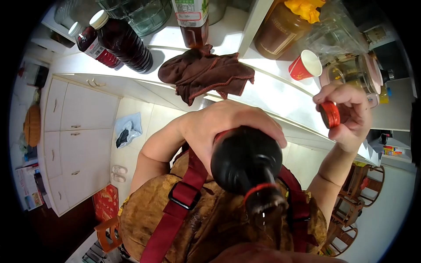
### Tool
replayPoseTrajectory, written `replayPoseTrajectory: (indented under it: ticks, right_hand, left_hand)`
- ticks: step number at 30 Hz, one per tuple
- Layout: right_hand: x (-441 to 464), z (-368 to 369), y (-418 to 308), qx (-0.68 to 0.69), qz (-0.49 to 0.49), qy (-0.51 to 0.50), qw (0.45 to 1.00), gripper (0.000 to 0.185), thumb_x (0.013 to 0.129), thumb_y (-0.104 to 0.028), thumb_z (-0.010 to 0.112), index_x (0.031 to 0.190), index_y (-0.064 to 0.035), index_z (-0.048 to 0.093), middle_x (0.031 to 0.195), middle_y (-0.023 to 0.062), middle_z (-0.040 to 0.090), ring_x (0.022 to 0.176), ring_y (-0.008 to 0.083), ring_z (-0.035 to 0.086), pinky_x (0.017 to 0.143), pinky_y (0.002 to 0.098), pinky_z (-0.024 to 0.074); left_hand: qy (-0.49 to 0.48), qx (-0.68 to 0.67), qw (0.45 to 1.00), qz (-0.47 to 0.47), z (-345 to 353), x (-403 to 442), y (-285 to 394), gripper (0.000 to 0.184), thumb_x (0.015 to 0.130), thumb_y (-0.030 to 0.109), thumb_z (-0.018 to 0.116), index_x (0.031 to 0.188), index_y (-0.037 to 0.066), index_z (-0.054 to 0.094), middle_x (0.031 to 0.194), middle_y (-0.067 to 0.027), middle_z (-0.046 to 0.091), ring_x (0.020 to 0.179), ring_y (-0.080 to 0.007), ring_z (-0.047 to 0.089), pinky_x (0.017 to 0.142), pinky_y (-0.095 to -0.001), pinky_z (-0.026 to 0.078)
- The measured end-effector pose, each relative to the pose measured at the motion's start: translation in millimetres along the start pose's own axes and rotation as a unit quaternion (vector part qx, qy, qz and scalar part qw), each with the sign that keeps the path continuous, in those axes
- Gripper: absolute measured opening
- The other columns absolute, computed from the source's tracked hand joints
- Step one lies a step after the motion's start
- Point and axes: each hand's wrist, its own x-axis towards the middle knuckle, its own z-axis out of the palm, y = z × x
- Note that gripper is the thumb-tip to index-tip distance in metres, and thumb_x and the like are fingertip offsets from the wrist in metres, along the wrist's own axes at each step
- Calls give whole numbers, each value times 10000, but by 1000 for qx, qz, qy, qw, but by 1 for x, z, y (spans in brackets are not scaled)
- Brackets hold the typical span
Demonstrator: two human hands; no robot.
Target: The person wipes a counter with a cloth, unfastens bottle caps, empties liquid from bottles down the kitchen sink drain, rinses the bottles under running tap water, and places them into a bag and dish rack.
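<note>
A large dark bottle [245, 160] is gripped by my left hand [237, 118], whose fingers wrap round its body. Its uncapped neck, with a red ring, points down in the view toward my chest. On the right, my right hand [351, 107] holds a red cap [330, 115] between thumb and fingers, apart from the bottle. A crumpled brown cloth [206, 74] lies on the white shelf edge beyond my left hand. A red paper cup [305, 65] stands on the shelf beyond my right hand.
Two dark-filled bottles [120, 41] with white caps stand at the upper left, near a labelled bottle [193, 22]. A brown jar [283, 30] with a yellow cover and a glass pitcher [362, 72] are at the upper right. White cabinets [83, 105] line the left; wooden chairs [351, 206] stand lower right.
</note>
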Motion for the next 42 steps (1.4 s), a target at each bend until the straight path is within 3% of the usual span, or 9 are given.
replayPoseTrajectory:
  ticks: [6, 11, 15, 22, 29, 33, 36, 38, 42]
  right_hand:
    - [44, 24, -20, -89, -137, -142, 976, 577, 680, -512, 731, 938, -13, 599, 817, 118, 657, 700, 199, 622, 617, 267, 456]
    - [55, 45, -36, -149, -149, -163, 964, 384, 708, -291, 746, 939, 1, 651, 866, 123, 679, 737, 239, 640, 639, 316, 472]
    - [69, 50, -41, -187, -170, -209, 945, 288, 686, -193, 723, 901, -4, 688, 935, 129, 675, 757, 251, 619, 657, 329, 473]
    - [86, 48, -40, -225, -165, -279, 919, 284, 674, -171, 731, 897, -4, 675, 929, 126, 658, 726, 241, 603, 644, 337, 479]
    - [81, 61, -51, -412, -126, -255, 866, 350, 601, -280, 788, 783, -66, 579, 657, 29, 510, 585, 204, 514, 503, 320, 415]
    - [81, 71, -48, -557, -161, -217, 785, 542, 671, -601, 623, 740, -68, 554, 570, 26, 453, 517, 212, 470, 456, 326, 348]
    - [88, 70, -63, -558, -105, -251, 784, 605, 699, -649, 557, 804, -56, 605, 676, 55, 541, 603, 229, 542, 522, 324, 416]
    - [93, 66, -51, -440, -169, -200, 859, 571, 710, -598, 585, 874, -53, 635, 796, 83, 586, 685, 247, 581, 588, 327, 456]
    - [100, 78, -58, -294, -35, -226, 928, 335, 751, -297, 672, 984, -57, 659, 964, 122, 612, 796, 255, 618, 662, 317, 500]
  left_hand:
    - [39, 31, 998, -22, -2, -11, -16, 921, 478, 309, 883, 1245, 15, 466, 1150, -131, 596, 1037, -255, 603, 897, -344, 468]
    - [51, 97, 986, -126, -7, -25, -19, 995, 441, 345, 887, 1268, 5, 448, 1200, -117, 525, 1087, -229, 544, 943, -335, 421]
    - [63, -51, 985, -151, -11, -27, -24, 1022, 424, 351, 883, 1276, 4, 439, 1211, -115, 511, 1099, -219, 531, 962, -331, 401]
    - [42, -74, 992, -94, -14, -38, -40, 1013, 425, 269, 867, 1290, -11, 420, 1227, -116, 517, 1126, -202, 520, 991, -331, 383]
    - [30, -27, 996, -77, -20, -33, -31, 979, 437, 273, 867, 1274, -7, 442, 1213, -113, 529, 1112, -200, 528, 990, -328, 387]
    - [45, 7, 995, -90, -21, -32, -25, 956, 452, 293, 865, 1260, -6, 452, 1194, -108, 534, 1098, -200, 534, 982, -327, 393]
    - [48, 2, 994, -97, -26, -34, -19, 970, 443, 278, 865, 1271, 4, 442, 1191, -106, 536, 1107, -195, 530, 986, -329, 391]
    - [70, -61, 988, -126, -28, -40, -16, 976, 437, 259, 861, 1279, 11, 434, 1195, -103, 537, 1112, -192, 528, 989, -330, 390]
    - [100, -58, 984, -136, -41, -50, -6, 983, 426, 237, 846, 1286, 14, 424, 1193, -102, 545, 1102, -189, 537, 986, -328, 394]
